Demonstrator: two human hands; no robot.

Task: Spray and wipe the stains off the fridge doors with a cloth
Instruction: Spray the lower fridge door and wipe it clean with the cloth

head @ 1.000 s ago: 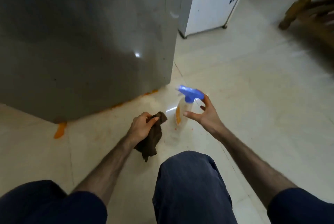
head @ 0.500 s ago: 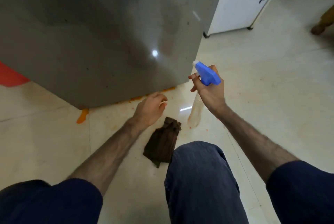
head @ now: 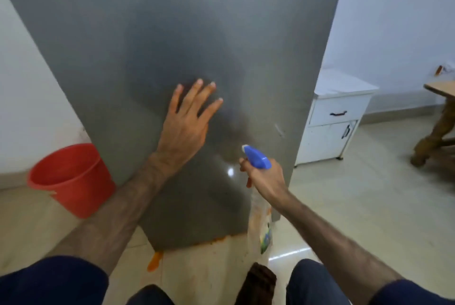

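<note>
The grey fridge door (head: 152, 34) fills the upper middle of the view. My left hand (head: 187, 122) lies flat against it with the fingers spread and holds nothing. My right hand (head: 264, 179) grips a clear spray bottle (head: 261, 228) by its blue trigger head (head: 256, 160), whose nozzle points at the door's lower right part. The brown cloth (head: 259, 285) lies on the floor between my knees, with no hand on it. Orange stains (head: 155, 261) run along the floor under the door's bottom edge.
A red bucket (head: 71, 179) stands on the floor left of the fridge. A white cabinet (head: 337, 117) stands behind its right side, and a wooden table leg (head: 435, 132) is at the far right. My knees are at the bottom edge.
My left hand has let go of the cloth, which now lies on the floor, and has risen onto the door. My right hand has picked up the spray bottle and raised it.
</note>
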